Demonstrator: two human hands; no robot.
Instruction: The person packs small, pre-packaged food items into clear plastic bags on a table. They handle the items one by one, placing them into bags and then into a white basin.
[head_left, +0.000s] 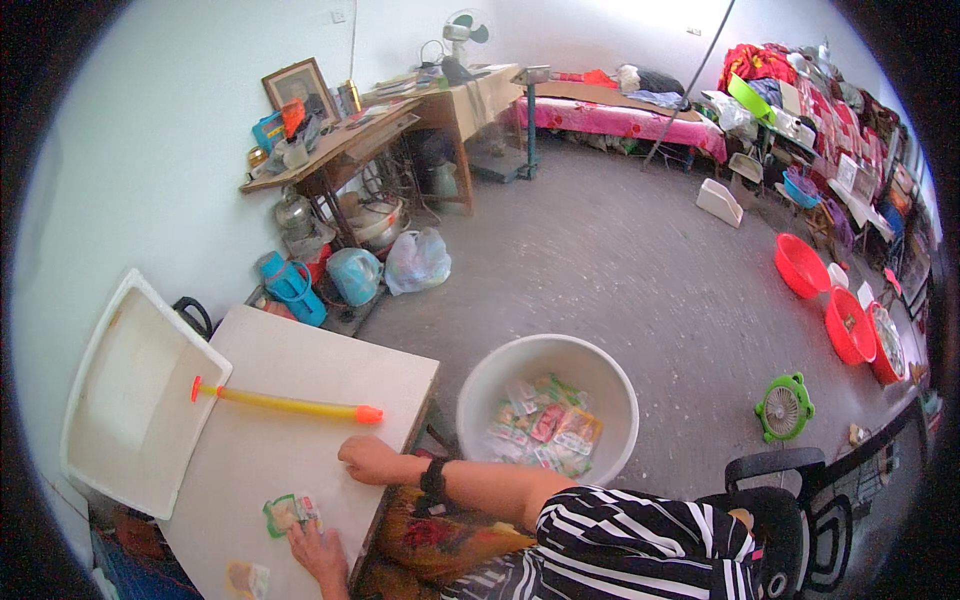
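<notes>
My left hand (319, 551) is over the white tabletop (262, 457), fingertips on the lower edge of a green-edged clear packet (283, 514) with pale contents. Its thumb stands apart; whether the fingers grip the packet cannot be told. My right hand (369, 459), with a dark band on the wrist, rests at the table's edge, its fingers curled closed. Above it lies a yellow tube with orange ends (292, 403). A yellow-edged packet (247, 579) is near the bottom of the picture. Many small sealed packets lie in a large white tub (547, 346) on the floor beside the table.
A white foam box (142, 397) stands against the table's far side. A blue thermos flask (294, 289) and a plastic bag (418, 261) are beyond the table. Red plastic baskets (801, 266) and a green fan (783, 407) are on the floor to the right, near a black chair (776, 469).
</notes>
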